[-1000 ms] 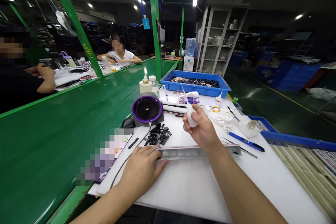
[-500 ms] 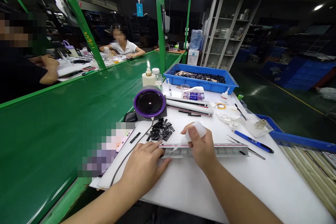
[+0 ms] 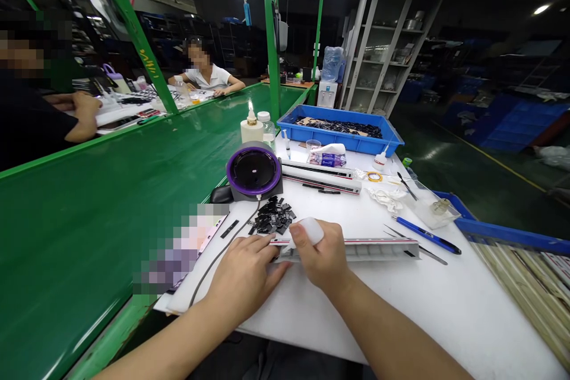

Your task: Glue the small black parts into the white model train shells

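Note:
My right hand (image 3: 318,252) holds a white squeeze bottle (image 3: 310,231), with its thin tip pointing down at the left part of a long ribbed plastic strip with a red-lined edge (image 3: 351,250). The hand hides most of the tip. My left hand (image 3: 243,270) lies with its fingertips pressed on the strip's left end. Just above those fingers is a heap of small black pieces (image 3: 271,217) on the white work surface (image 3: 401,309). A thin black cable (image 3: 227,255) runs past my left hand.
A purple-rimmed round device (image 3: 253,170) stands behind the black pieces, and a blue tray of black parts (image 3: 338,129) lies farther back. Tweezers (image 3: 416,251) and a blue pen (image 3: 425,236) lie to the right. Green benches and co-workers (image 3: 207,74) are at left.
My right hand has come down and to the left, bringing the bottle's tip from above the table to the strip. My left hand stays on the strip.

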Motion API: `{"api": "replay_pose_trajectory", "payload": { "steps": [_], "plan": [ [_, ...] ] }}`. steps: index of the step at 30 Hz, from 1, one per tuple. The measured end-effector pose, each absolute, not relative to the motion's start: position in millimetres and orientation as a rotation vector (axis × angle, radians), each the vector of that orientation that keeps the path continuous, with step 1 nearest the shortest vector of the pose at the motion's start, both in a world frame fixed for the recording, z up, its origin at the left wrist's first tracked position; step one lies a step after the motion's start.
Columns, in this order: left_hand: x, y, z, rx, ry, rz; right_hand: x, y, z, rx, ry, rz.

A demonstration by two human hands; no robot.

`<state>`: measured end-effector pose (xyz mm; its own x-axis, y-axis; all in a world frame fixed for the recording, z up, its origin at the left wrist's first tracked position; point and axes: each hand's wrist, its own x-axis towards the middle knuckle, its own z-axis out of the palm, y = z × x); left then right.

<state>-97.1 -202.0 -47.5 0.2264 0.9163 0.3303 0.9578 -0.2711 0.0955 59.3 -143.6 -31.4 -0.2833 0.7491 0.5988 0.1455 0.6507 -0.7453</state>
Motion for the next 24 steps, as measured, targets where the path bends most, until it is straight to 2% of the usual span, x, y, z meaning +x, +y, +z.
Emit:
{"api": "replay_pose_trajectory", "payload": {
  "steps": [24],
  "plan": [
    [-98.7,-200.0,-49.9,-2.377,-1.791,-0.539,56.4,-142.8,-33.2,-0.688,-1.779,0.703]
  ]
}}
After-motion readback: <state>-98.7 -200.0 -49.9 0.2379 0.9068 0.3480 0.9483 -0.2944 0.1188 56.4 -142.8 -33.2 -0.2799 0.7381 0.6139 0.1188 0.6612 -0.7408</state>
